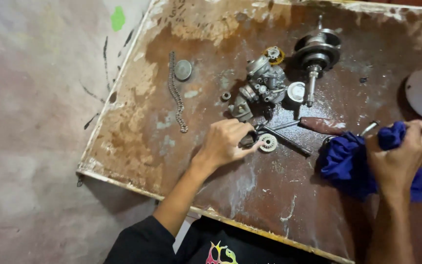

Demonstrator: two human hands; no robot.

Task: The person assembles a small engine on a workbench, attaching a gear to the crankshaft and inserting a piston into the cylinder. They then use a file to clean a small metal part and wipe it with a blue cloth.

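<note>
The left hand [225, 142] closes its fingers on a small dark part beside the white gear [268, 143], the right hand [399, 156] squeezes the blue rag [343, 164]; I judge wiping parts, needing a firm lift.

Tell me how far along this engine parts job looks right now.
Done: the carburetor, crankshaft and chain lie stripped out on the workbench. In hand: the left hand touches a small gear; the right hand grips a blue rag. Left: the parts look grimy, unassembled.
</note>
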